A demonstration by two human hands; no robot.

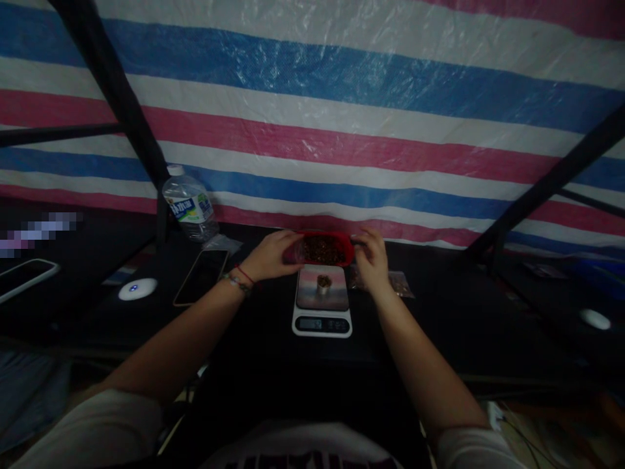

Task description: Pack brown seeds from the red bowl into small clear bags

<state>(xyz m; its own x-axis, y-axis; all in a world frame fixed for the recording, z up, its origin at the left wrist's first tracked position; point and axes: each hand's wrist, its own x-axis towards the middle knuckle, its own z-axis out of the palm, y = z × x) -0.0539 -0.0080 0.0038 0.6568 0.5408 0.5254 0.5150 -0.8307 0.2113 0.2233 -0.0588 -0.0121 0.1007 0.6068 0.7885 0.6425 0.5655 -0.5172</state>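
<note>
A red plastic container (349, 250) filled with small brown bits stands behind the kitchen scale (322, 319). On the scale's plate is a small cup (323, 290) heaped with similar brown bits. My left hand (274, 255), with a red string and a beaded bracelet at the wrist, is at the container's left end, fingers closed around a clear, see-through piece (294, 251) whose kind is unclear. At the opposite end, my right hand (372, 259) curls its fingers at the red rim. Under its wrist lies a clear bag (401, 285) with small pieces inside.
A plastic bottle (191, 207) stands at the back left beside a dark frame post (122, 98). Near it lie a phone (201, 277) and a white oval device (138, 288). A second white device (594, 319) sits far right. Striped sheeting (332, 137) closes off the table's back.
</note>
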